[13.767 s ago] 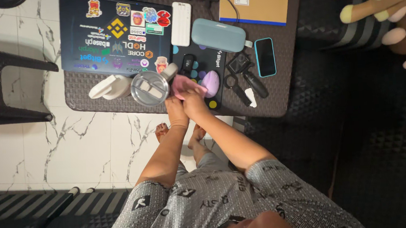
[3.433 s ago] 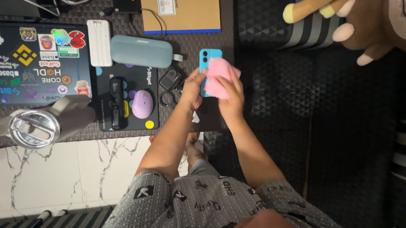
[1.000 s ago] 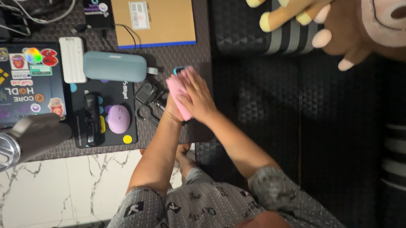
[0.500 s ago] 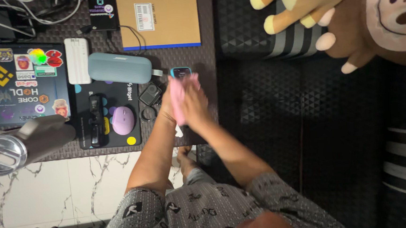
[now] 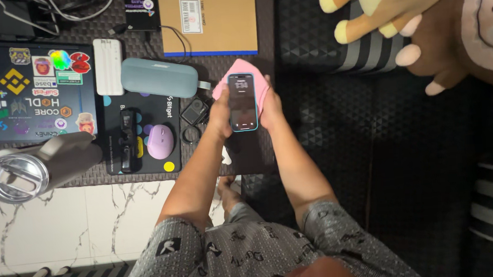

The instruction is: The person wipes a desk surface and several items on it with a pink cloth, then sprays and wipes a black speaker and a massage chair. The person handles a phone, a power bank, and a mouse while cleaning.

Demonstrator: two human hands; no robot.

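A phone (image 5: 242, 101) in a light blue case is held screen up over the table's right end, its screen dimly lit. My left hand (image 5: 220, 116) grips its left edge. My right hand (image 5: 268, 104) holds its right edge together with a pink cloth (image 5: 259, 82), which lies bunched under and behind the phone. Both forearms reach up from my lap.
On the dark woven table (image 5: 146, 173) lie a stickered laptop (image 5: 29, 89), a white power bank (image 5: 107, 58), a grey-blue speaker (image 5: 159, 77), a black mat (image 5: 170, 151) with a purple mouse (image 5: 160, 142), a small camera (image 5: 194, 110), a steel tumbler (image 5: 15, 176) and a cardboard box (image 5: 210, 18). Plush toys (image 5: 422, 19) rest at the right.
The cloth was rubbing over the phone, hiding it. Now the phone is turned screen up on top of the cloth, with one hand on each side.
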